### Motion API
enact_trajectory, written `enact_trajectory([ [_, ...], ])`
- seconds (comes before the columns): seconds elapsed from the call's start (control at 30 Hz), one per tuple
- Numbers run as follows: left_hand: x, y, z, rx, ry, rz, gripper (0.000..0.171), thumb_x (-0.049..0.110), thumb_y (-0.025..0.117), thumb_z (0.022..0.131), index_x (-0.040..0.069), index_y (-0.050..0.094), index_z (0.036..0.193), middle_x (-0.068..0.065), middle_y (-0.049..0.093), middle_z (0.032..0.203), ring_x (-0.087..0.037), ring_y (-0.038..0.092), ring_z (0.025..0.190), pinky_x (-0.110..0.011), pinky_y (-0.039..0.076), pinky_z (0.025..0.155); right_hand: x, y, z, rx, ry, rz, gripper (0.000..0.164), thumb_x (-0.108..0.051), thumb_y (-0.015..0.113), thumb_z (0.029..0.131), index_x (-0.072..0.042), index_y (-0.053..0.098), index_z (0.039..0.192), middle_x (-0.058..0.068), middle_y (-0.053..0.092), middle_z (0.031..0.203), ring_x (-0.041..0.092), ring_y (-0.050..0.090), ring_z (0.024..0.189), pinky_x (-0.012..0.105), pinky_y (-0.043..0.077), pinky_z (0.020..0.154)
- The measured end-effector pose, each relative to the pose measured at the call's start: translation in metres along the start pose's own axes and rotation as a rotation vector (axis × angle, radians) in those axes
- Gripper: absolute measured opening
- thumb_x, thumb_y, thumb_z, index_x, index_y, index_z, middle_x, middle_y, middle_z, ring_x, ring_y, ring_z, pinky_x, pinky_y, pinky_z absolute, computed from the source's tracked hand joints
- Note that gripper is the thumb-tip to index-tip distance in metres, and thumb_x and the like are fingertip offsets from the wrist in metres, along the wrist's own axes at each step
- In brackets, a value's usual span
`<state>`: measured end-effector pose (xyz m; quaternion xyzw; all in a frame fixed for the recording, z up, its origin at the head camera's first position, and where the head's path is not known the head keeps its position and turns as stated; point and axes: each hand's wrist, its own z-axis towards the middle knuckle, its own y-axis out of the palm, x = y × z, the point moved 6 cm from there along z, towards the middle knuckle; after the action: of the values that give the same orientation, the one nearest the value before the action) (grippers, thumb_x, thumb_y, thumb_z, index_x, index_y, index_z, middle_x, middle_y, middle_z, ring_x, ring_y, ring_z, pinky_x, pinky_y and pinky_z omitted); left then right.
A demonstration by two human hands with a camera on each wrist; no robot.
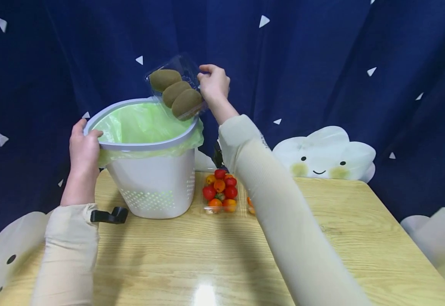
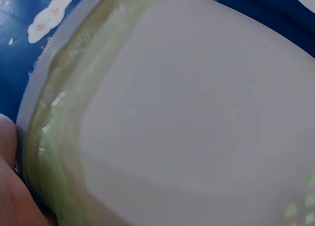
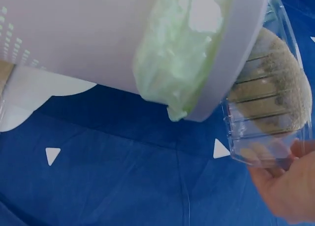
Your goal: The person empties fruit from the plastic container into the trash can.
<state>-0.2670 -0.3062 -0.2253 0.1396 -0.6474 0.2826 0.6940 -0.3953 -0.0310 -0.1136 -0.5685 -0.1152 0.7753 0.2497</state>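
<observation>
A white plastic bin with a grey rim and a green bag liner stands at the left rear of the table. My left hand grips its rim at the left, thumb over the edge. Over the rim's far right side, my right hand holds a clear plastic tray by one end. Three brown kiwifruit lie in this tray, which tilts over the bin's opening. The right wrist view shows a kiwifruit through the ribbed plastic, beside the rim. In the left wrist view the bin's wall fills most of the picture.
Right of the bin, a clear box of small red and orange tomatoes sits on the wooden table. More orange fruit is partly hidden by my right sleeve. A white cloud-shaped cushion stands behind the table, before a dark blue curtain.
</observation>
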Motion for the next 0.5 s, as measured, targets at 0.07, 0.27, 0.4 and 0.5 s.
enact_trajectory([
  [0.07, 0.000, 0.000, 0.000, 0.009, 0.015, -0.012, 0.057, 0.021, 0.032, 0.093, 0.019, 0.013, 0.147, 0.000, 0.013, 0.152, -0.013, 0.016, 0.134, -0.028, 0.013, 0.109, -0.003, 0.004, -0.001, 0.003, -0.052, 0.004, 0.027, -0.023, 0.057, 0.089, -0.025, 0.064, 0.114, -0.011, 0.067, 0.104, 0.003, 0.054, 0.106, 0.017, 0.037, 0.089],
  [0.27, 0.002, 0.003, -0.002, 0.018, 0.049, -0.045, 0.055, 0.020, 0.030, 0.093, 0.020, 0.017, 0.146, -0.001, 0.017, 0.151, -0.013, 0.020, 0.130, -0.028, 0.013, 0.108, -0.010, 0.012, -0.004, -0.004, -0.212, 0.065, 0.026, -0.021, 0.056, 0.090, -0.021, 0.064, 0.114, -0.010, 0.067, 0.105, -0.002, 0.056, 0.102, 0.012, 0.035, 0.089],
  [0.4, 0.000, 0.004, -0.003, 0.022, 0.049, -0.052, 0.054, 0.020, 0.030, 0.093, 0.020, 0.018, 0.145, -0.001, 0.017, 0.150, -0.014, 0.020, 0.129, -0.029, 0.013, 0.108, -0.013, 0.017, -0.007, -0.031, -0.295, 0.116, 0.027, -0.016, 0.055, 0.090, -0.018, 0.063, 0.116, -0.008, 0.066, 0.109, -0.002, 0.056, 0.102, 0.010, 0.037, 0.086],
  [0.5, 0.000, 0.004, -0.003, 0.032, 0.055, -0.072, 0.054, 0.019, 0.030, 0.092, 0.019, 0.019, 0.145, -0.001, 0.018, 0.150, -0.013, 0.021, 0.128, -0.028, 0.014, 0.107, -0.017, 0.021, -0.010, -0.069, -0.354, 0.175, 0.028, -0.012, 0.056, 0.089, -0.015, 0.063, 0.116, -0.004, 0.065, 0.112, 0.000, 0.058, 0.101, 0.008, 0.039, 0.083],
])
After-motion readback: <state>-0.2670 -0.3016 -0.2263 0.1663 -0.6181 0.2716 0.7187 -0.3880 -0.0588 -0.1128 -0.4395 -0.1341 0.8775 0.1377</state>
